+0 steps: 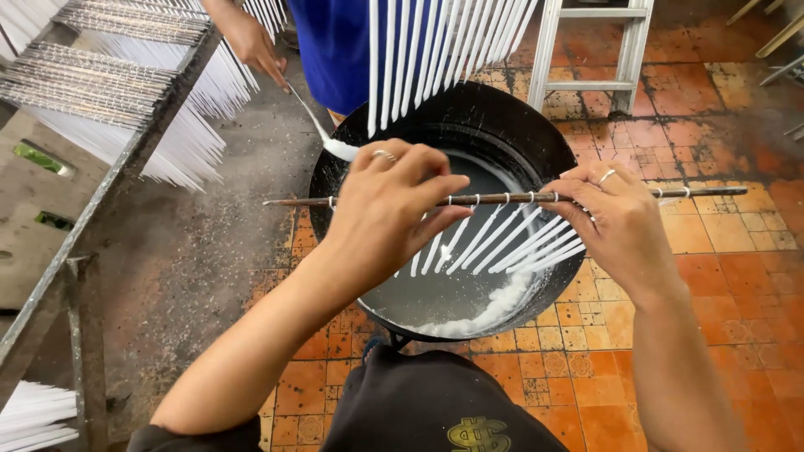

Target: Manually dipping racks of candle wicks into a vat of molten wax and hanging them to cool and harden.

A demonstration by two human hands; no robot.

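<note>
The thin wooden rod (502, 198) lay level over the black round pan (536, 134), and from it a row of white candles (502, 243) hung on short wicks, slanting down toward the liquid wax (435, 293). The candles were already coated: they looked smooth, slim and matte white, so the dipping seemed well advanced, though they had not yet reached a rack. Their lower tips were close to the grey surface; whether they touched it could not be told.

The left hand (385, 213) was closed around the rod near its left part, fingers curled over the top, a ring on one finger. The right hand (615, 222) pinched the rod toward its right end, also with a ring.

Along the near rim of the pan lay a crust of hardened wax (494, 310), lumpy and white. Above the pan another set of longer white candles (435, 59) hung straight down. A second person in blue held a ladle (322, 134) at the pan's far left edge. At the left stood a metal rack (109, 75) full of finished candles, and the floor (720, 285) was of worn orange tiles, with a metal ladder (599, 50) behind.
</note>
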